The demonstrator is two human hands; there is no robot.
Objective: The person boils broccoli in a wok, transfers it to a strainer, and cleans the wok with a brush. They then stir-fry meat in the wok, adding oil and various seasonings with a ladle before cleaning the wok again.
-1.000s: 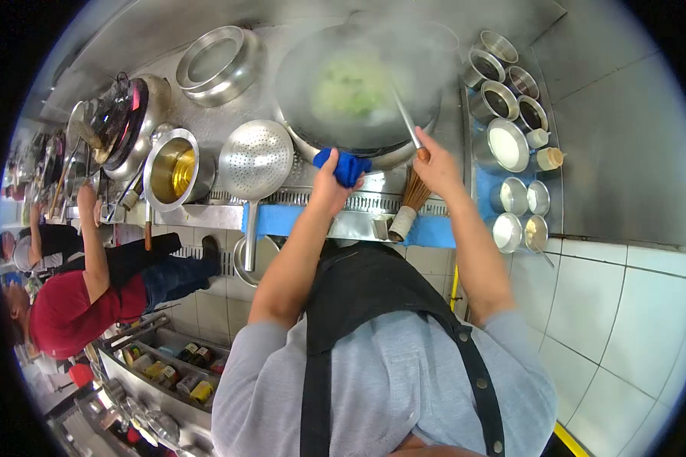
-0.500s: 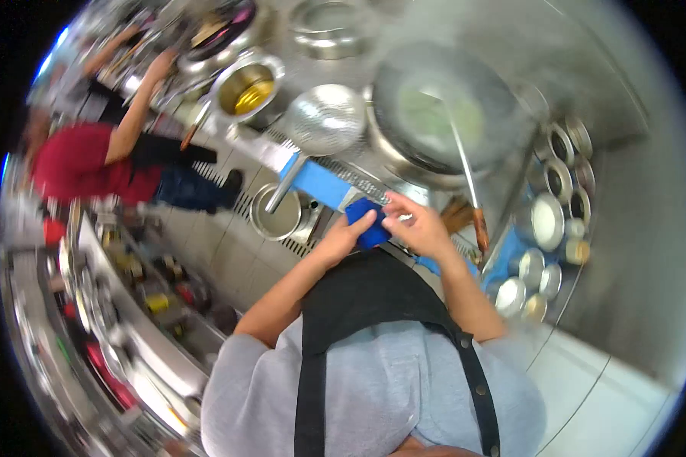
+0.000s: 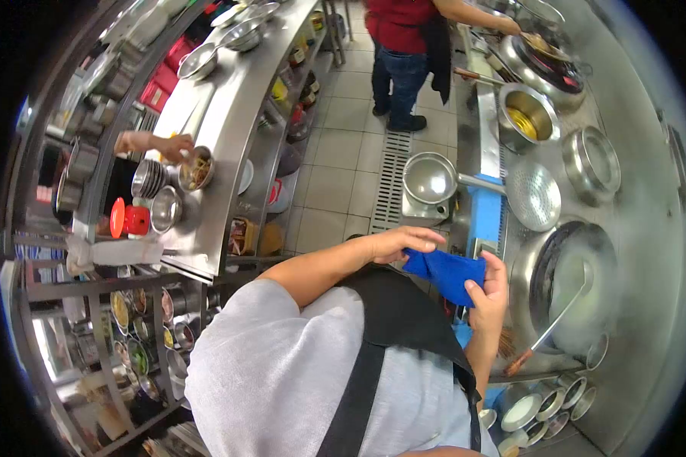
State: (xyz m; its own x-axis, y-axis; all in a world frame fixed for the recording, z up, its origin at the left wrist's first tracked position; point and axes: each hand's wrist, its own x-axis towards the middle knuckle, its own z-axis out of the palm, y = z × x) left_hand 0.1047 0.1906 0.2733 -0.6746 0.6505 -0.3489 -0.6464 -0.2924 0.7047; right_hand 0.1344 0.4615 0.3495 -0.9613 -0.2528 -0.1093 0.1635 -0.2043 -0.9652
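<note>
A blue cloth (image 3: 451,276) is stretched between my two hands in front of the black apron. My left hand (image 3: 402,244) is closed on the cloth's left end, its fingers partly hiding that edge. At the other end, my right hand (image 3: 492,291) pinches the cloth, thumb on top. Beyond my right hand, a steaming wok (image 3: 545,278) sits on the range, and a ladle (image 3: 549,327) with a wooden handle rests in it. A perforated strainer (image 3: 533,196) lies nearby, its handle reaching over a blue strip (image 3: 486,215).
A pot with yellow liquid (image 3: 508,114) stands farther along the range. A pan (image 3: 430,178) sits low beside the floor drain (image 3: 391,183). Across the aisle, another person's hand (image 3: 177,146) touches a bowl on the steel counter (image 3: 240,91). A person in red (image 3: 398,27) stands ahead.
My view has swung left, bringing the steel counter closer into sight. The cloth, folded small between my hands before, is now spread out, and my hands are farther apart.
</note>
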